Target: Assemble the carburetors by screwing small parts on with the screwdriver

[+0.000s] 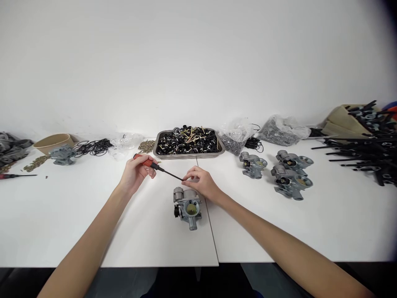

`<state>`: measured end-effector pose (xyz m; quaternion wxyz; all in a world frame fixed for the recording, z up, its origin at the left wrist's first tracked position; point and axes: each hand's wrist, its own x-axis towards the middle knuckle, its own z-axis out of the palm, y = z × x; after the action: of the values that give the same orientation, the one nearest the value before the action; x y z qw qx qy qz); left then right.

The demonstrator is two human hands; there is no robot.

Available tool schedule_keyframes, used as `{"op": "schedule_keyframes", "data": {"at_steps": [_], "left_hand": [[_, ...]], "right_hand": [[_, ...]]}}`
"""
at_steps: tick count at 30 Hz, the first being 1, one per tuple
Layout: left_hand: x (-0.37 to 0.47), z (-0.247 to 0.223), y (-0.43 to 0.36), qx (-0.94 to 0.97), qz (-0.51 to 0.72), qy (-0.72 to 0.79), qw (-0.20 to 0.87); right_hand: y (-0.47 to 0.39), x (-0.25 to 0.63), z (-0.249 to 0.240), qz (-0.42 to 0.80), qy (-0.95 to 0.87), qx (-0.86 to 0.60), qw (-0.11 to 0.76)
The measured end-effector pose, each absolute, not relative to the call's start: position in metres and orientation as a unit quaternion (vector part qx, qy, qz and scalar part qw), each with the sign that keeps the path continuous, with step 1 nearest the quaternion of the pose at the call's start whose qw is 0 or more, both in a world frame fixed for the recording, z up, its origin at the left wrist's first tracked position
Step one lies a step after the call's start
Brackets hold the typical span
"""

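Note:
My left hand (pixel 135 173) is closed round the red and black handle of a screwdriver (pixel 167 171), whose shaft points right and slightly down. At its tip, the thumb and fingers of my right hand (pixel 200 182) are pinched together. Whatever they hold there is too small to make out. Just below my right hand a grey metal carburetor (pixel 187 207) rests on the white table, its round bore facing me and a black fitting on its left side.
Behind my hands stands a metal tray (pixel 189 156) of black parts. Finished-looking carburetors (pixel 291 176) sit at right, near plastic bags (pixel 283 130) and black stalk-like parts (pixel 369 157). At left are a beige bowl (pixel 52 142), another carburetor (pixel 63 155), black rings (pixel 93 147) and brass screws (pixel 35 164).

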<state>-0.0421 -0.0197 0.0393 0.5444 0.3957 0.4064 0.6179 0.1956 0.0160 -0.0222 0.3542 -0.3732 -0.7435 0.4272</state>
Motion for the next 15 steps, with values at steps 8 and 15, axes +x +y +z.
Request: {"op": "schedule_keyframes", "data": {"at_steps": [8,15], "left_hand": [[-0.037,0.035,-0.021,0.414,0.620,0.387,0.542],[-0.033,0.059,-0.017,0.512,0.565,0.363,0.536]], "right_hand": [[0.017,0.194,-0.024,0.443,-0.722,-0.387,0.364],[0.016,0.197,-0.016,0.530,-0.660,-0.393,0.360]]}}
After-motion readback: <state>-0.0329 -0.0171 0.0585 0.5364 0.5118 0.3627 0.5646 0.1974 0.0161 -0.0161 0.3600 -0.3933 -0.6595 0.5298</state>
